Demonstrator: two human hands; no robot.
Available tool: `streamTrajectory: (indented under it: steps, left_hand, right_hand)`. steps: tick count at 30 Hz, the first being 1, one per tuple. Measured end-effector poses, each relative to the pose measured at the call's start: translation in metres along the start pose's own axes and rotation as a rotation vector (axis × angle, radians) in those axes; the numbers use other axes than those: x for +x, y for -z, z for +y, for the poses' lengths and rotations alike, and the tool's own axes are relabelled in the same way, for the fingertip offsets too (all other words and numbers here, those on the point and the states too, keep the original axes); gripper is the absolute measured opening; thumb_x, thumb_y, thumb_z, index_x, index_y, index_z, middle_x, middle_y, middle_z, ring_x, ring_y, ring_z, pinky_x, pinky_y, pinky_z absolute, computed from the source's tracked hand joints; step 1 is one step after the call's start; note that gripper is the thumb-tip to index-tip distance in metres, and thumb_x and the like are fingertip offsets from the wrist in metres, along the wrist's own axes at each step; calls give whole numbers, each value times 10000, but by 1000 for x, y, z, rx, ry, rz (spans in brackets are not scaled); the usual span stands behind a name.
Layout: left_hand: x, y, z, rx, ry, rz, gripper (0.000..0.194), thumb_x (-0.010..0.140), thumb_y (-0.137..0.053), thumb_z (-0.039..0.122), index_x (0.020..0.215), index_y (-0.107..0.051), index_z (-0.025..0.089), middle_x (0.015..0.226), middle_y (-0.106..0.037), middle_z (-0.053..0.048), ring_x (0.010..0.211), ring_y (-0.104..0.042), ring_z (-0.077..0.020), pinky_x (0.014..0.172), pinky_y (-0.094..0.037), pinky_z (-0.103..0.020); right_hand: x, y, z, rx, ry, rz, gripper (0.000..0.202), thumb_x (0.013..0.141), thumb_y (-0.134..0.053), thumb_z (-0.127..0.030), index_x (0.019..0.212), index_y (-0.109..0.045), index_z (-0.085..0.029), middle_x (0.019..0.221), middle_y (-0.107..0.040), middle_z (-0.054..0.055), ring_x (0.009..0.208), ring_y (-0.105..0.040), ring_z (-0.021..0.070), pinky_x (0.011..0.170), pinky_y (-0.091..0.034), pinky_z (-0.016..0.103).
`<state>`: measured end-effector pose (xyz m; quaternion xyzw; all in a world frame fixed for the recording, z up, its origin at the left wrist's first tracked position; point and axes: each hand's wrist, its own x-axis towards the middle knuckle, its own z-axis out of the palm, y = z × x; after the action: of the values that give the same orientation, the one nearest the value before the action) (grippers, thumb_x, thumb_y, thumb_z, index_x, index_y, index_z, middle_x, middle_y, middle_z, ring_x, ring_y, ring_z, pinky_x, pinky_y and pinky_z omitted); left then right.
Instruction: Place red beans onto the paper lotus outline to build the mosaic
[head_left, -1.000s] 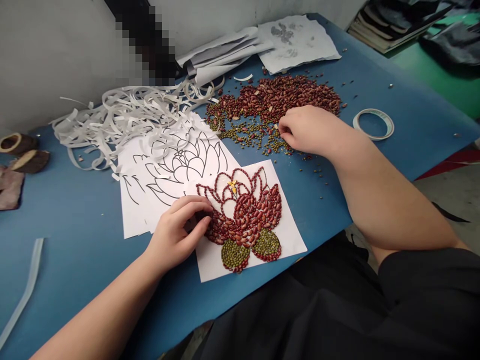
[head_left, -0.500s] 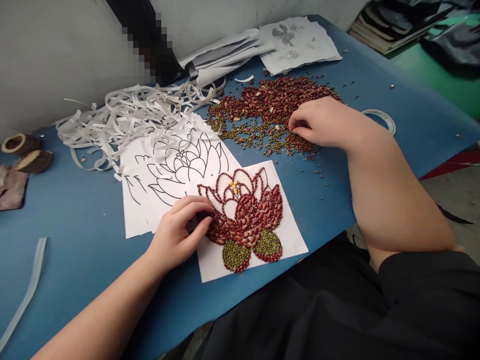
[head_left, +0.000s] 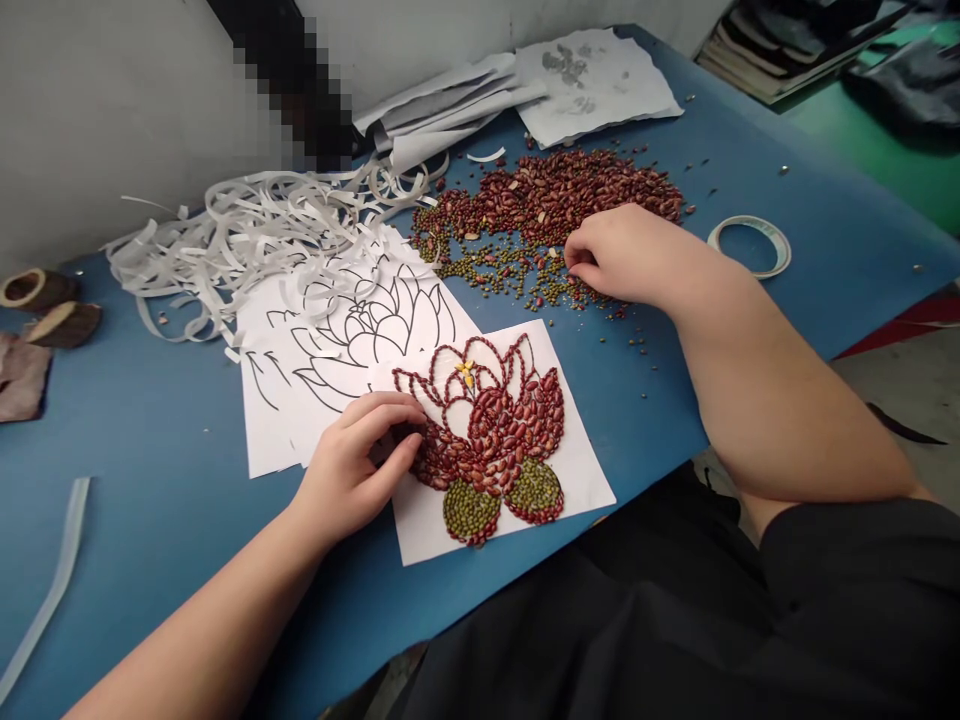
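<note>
A sheet with a bean-covered lotus picture (head_left: pixel 517 425) lies before me, its petals set with red beans and two round shapes filled with green beans. My left hand (head_left: pixel 367 465) rests at its left side, thumb and fingers apart, fingertips touching the beans. At the front of a heap of red beans (head_left: pixel 570 190), my right hand (head_left: pixel 622 252) is closed in a pinch; whatever sits between the fingertips is hidden. Loose green beans (head_left: pixel 495 268) are scattered just left of that hand. Small yellow pieces (head_left: pixel 466 374) mark the flower's centre.
Printed lotus sheets (head_left: pixel 270 440) lie behind the picture, partly under a tangle of paper strips (head_left: pixel 247 225). A tape roll (head_left: pixel 784 250) lies beyond my right forearm. Crumpled paper (head_left: pixel 607 85) sits at the back, wood pieces (head_left: pixel 67 324) at the far left.
My right hand has shifted slightly left and toward me along the front of the bean heap, uncovering more of the tape roll. My left hand and the picture stay put.
</note>
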<state>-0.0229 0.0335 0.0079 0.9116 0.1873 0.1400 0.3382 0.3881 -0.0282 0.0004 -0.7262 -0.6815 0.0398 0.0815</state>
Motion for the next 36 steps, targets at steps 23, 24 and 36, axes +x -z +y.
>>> streamTrajectory:
  steps: [23,24,36]
  left_hand:
    - [0,0,-1,-7,-12,-4,145,1007,-553,155,1110,-629,223,1116,-685,-25,1038,-660,-147,906,-547,-262]
    - [0,0,-1,-8,-12,-2,144,1007,-554,153,1110,-627,223,1116,-683,-24,1036,-658,-144,902,-545,-257]
    - [-1,0,0,-16,-2,-9,145,1006,-563,158,1115,-631,224,1123,-676,-21,1040,-655,-140,899,-542,-251]
  right_hand:
    - [-10,29,-53,355,378,-233,180,957,-555,-244,976,-730,-208,946,-752,33,877,-675,181,830,-471,321]
    - [-10,27,-56,373,424,-246,182,962,-551,-236,970,-730,-205,928,-749,32,868,-673,179,822,-471,318]
    - [-12,10,-68,346,676,-301,226,983,-574,-168,894,-781,-181,998,-645,73,911,-605,181,798,-469,312]
